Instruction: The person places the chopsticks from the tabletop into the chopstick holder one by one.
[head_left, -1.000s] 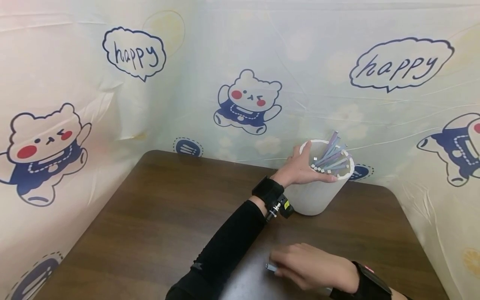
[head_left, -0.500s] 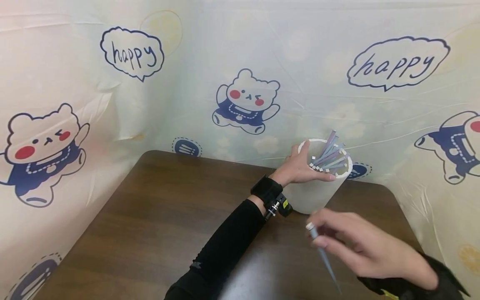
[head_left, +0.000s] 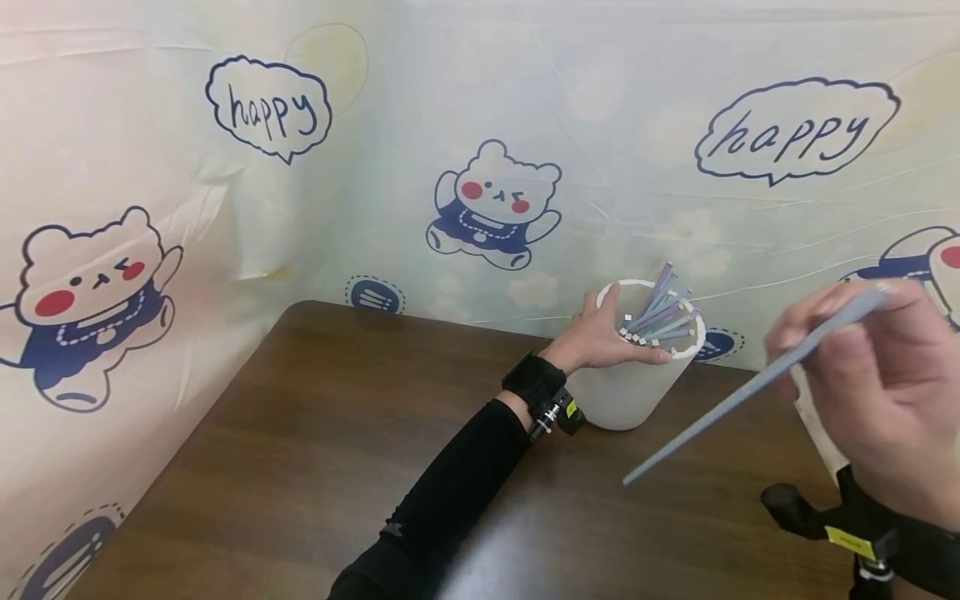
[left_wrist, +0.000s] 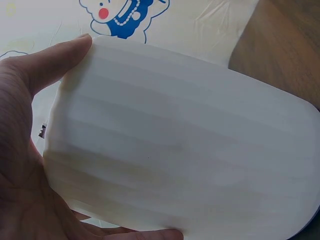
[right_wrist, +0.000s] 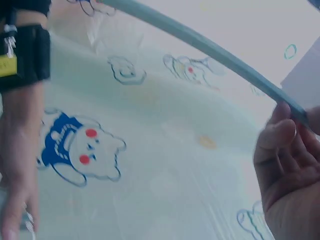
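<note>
A white ribbed container (head_left: 633, 392) stands at the back right of the table, holding several thin blue and purple sticks (head_left: 663, 312) with pale square ends. My left hand (head_left: 596, 337) grips its rim, thumb and fingers spread around it. Close up in the left wrist view, the container wall (left_wrist: 185, 140) looks whitish and tilted by the camera angle. Raised at the right, my right hand (head_left: 892, 400) pinches a long blue-grey stick (head_left: 742, 396), its far end pointing down and left over the table. The right wrist view shows the stick (right_wrist: 210, 50) between thumb and fingers.
The brown wooden table (head_left: 300, 467) has rounded back corners. A pale sheet (head_left: 420, 100) printed with bears and "happy" bubbles hangs behind and beside it. My left forearm (head_left: 450, 500) in a black sleeve reaches across the tabletop.
My right hand has risen from the table's front and moved right, bringing the blue-grey stick up and turning it into full view. The left hand and container have stayed in place.
</note>
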